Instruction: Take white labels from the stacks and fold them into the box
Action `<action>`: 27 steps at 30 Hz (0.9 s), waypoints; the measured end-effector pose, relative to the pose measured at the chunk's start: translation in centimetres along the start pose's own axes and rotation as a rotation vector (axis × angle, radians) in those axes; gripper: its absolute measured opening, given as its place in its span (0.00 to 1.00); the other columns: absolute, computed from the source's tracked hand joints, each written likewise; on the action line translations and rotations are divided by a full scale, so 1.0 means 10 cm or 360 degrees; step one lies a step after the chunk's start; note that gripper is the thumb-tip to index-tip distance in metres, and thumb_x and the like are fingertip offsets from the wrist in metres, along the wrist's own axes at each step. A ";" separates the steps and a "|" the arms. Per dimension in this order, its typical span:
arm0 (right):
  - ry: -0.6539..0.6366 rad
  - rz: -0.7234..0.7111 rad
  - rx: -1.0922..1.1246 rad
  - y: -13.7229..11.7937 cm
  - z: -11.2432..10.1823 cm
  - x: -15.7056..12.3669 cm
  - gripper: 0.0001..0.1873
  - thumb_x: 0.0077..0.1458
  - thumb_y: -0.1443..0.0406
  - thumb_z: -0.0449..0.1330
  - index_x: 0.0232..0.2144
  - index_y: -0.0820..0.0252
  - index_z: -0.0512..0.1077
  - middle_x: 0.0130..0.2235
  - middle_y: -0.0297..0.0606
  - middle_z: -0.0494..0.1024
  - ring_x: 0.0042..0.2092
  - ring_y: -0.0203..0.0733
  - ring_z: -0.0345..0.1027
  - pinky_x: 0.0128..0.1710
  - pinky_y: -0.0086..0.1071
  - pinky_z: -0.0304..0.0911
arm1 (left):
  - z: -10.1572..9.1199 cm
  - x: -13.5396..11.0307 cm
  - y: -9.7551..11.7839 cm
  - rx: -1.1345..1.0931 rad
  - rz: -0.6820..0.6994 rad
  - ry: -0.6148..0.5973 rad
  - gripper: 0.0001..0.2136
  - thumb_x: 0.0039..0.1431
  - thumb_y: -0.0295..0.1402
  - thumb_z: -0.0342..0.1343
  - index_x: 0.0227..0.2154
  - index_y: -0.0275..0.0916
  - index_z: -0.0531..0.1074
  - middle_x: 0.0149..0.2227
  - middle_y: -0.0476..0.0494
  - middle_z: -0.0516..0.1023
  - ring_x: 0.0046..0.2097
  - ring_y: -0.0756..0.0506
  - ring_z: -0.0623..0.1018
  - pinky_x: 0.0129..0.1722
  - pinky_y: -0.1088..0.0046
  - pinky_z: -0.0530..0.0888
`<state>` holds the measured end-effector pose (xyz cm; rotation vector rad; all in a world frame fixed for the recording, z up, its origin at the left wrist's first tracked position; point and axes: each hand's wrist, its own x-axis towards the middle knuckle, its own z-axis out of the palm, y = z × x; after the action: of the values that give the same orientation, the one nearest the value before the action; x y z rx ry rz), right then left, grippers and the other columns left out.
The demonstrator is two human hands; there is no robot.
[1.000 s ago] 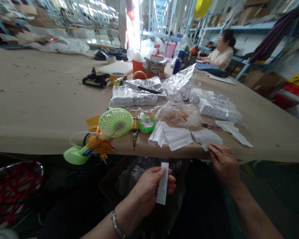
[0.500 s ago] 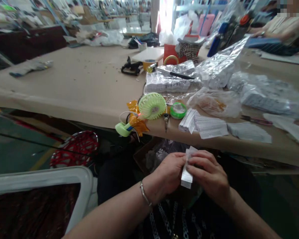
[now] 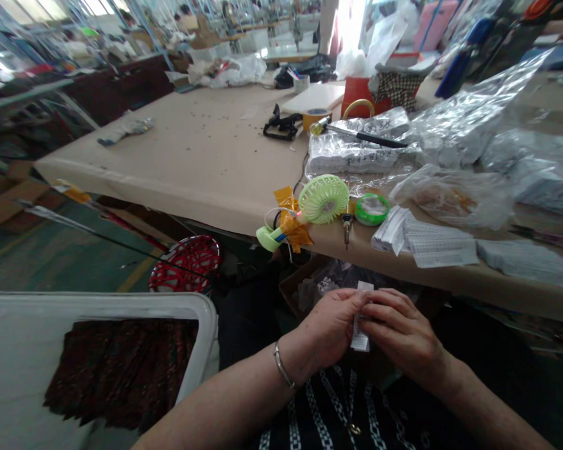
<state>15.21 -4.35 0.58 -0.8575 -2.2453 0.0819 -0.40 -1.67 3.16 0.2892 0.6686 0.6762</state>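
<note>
Below the table edge, my left hand [image 3: 331,325] and my right hand [image 3: 398,331] meet over my lap, and both pinch a small white printed label strip [image 3: 360,315] that stands upright between the fingertips. A metal bracelet circles my left wrist. Directly above the hands, stacks of white label strips [image 3: 426,240] lie fanned on the brown table [image 3: 206,156] near its front edge. A little left of them stand a green mini fan [image 3: 323,199] and a green tape roll [image 3: 371,209].
Clear plastic bags of labels [image 3: 356,153] pile up at the back right, with a long screwdriver on top. A white tray [image 3: 98,369] holding dark patterned cloth sits at my lower left. A red wire basket [image 3: 187,262] stands under the table. A small awl lies near the edge.
A second ago only my left hand held the strip while my right hand touched the stacks on the table. The right hand has come down onto the strip, and my view has swung left.
</note>
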 end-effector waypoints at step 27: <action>0.0005 0.0890 0.0340 0.01 0.01 0.10 0.16 0.57 0.62 0.55 0.47 0.57 0.70 0.44 0.43 0.74 0.45 0.44 0.70 0.45 0.35 0.67 | -0.01 -0.02 0.00 0.0497 -0.0132 0.0108 0.15 0.45 0.41 0.62 0.28 0.33 0.70 0.20 0.48 0.71 0.20 0.53 0.70 0.21 0.78 0.67</action>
<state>14.66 -3.65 1.07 -1.3326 -1.8889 0.5657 -0.58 -1.84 3.16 0.5255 0.8480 0.5027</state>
